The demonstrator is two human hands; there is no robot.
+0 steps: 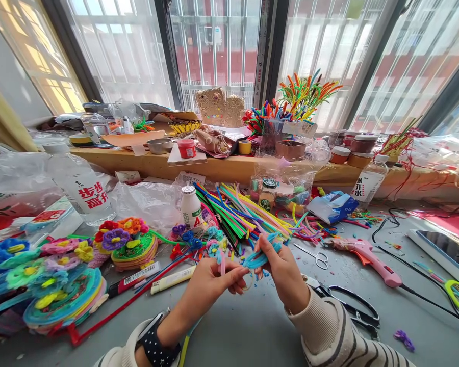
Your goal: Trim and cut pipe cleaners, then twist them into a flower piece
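Light-blue pipe cleaners (255, 260), bent into a bunch of loops, are held over the middle of the grey table. My right hand (283, 267) grips the looped part between thumb and fingers. At the left end of the loops, the thumb and forefinger of my left hand (222, 278) pinch the blue pipe cleaner. A thin pale strand curves just below my fingertips. Behind my hands lies a pile of loose coloured pipe cleaners (237, 211). Finished pipe-cleaner flowers (117, 238) stand left of my left hand.
Small scissors (316, 257), large black-handled shears (352, 306) and a pink glue gun (371, 260) with its cable lie to the right. A white bottle (190, 206) stands behind my left hand. A phone (445, 250) rests at the right edge. Jars and boxes line the windowsill (222, 168).
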